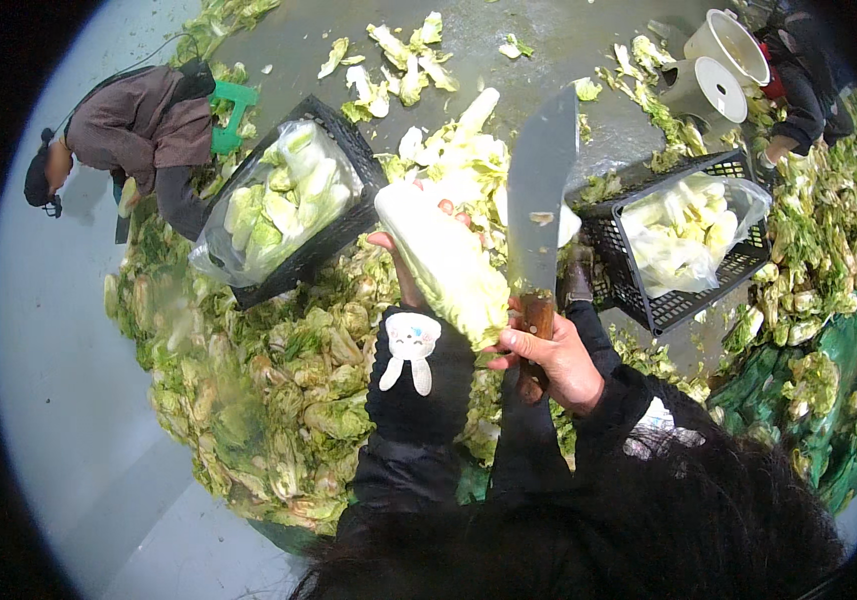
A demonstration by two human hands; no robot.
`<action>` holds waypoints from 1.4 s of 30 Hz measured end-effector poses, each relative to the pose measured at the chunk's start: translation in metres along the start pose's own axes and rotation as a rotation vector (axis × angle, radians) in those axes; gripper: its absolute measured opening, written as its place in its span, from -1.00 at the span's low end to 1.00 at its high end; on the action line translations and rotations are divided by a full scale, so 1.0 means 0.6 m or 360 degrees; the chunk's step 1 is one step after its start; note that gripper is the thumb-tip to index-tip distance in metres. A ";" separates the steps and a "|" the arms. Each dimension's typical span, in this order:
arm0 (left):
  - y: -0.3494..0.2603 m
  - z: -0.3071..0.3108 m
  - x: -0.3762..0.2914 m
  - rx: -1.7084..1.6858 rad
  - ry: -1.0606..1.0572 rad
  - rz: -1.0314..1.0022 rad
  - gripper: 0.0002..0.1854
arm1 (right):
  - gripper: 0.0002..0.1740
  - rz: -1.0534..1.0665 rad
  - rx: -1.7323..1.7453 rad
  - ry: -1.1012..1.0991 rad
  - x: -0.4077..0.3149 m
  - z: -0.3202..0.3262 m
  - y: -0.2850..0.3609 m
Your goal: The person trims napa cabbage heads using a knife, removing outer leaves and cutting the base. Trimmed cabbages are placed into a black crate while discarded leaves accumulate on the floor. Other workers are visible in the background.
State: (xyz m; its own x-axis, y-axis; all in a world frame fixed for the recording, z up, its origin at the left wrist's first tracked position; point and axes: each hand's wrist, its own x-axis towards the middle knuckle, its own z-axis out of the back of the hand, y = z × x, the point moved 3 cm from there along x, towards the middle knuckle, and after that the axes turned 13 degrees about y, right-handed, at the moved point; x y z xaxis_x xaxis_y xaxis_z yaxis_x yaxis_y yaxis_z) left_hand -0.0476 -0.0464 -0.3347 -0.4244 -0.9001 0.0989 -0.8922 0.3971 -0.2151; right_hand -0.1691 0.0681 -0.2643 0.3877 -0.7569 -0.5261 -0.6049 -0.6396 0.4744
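Note:
A pale napa cabbage lies in my left hand, which supports it from beneath; most of that hand is hidden behind the cabbage. My right hand grips the wooden handle of a broad-bladed knife, blade pointing away from me. Fingertips of the right hand also touch the leafy end of the cabbage. Below the cabbage, trimmed leaves lie in a heap, with a few small round red things among them.
Black plastic crates with bagged cabbages stand at left and right. Piled cabbages lie at lower left. A person bends by a green stool; another person is beside white buckets. Loose leaves litter the floor.

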 end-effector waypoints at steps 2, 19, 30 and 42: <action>-0.006 -0.005 -0.014 0.0379 -0.0566 0.0014 -0.02 | -0.64 0.0051 0.0152 -0.0049 -0.010 0.002 -0.001; -0.003 -0.030 -0.054 0.0923 -0.0459 0.0357 -0.20 | -0.62 0.0399 -0.0775 -0.0032 0.052 0.011 0.055; -0.058 -0.032 -0.111 0.0903 -0.0446 0.0693 -0.20 | -0.76 0.0144 -0.1642 -0.0147 0.108 0.068 0.080; -0.058 0.014 -0.159 0.0166 0.0399 0.1118 -0.33 | -0.72 0.0799 -0.2593 0.0282 0.034 -0.045 0.100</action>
State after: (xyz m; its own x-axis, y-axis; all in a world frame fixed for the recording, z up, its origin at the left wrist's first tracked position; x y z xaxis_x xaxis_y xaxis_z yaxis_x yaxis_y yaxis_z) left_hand 0.0253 0.0241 -0.3450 -0.9217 -0.3687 0.1202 -0.3849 0.8322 -0.3990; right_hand -0.1785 0.0106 -0.2279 0.5298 -0.8436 -0.0873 0.5536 0.2660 0.7892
